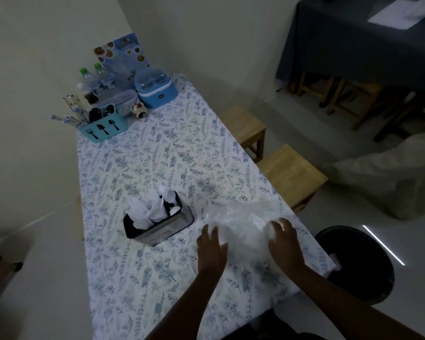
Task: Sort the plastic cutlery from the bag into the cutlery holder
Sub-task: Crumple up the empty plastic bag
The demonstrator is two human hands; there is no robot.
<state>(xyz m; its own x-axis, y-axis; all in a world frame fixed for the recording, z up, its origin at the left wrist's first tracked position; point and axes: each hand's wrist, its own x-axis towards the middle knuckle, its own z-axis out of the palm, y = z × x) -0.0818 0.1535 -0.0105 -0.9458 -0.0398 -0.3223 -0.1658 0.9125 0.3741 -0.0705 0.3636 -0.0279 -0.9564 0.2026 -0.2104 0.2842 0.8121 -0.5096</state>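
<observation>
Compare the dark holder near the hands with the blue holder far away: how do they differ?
The dark holder holds white cutlery; the blue holder bears black cutlery pictures and holds dark utensils. The dark holder stands beside the bag; the blue holder beside bottles. Both stand on the table.

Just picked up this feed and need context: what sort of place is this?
Probably a small eatery or canteen. A picture menu stands by the wall beside water bottles and a blue cutlery caddy, wooden stools sit along the floral-clothed table, and a second clothed table stands beyond.
</observation>
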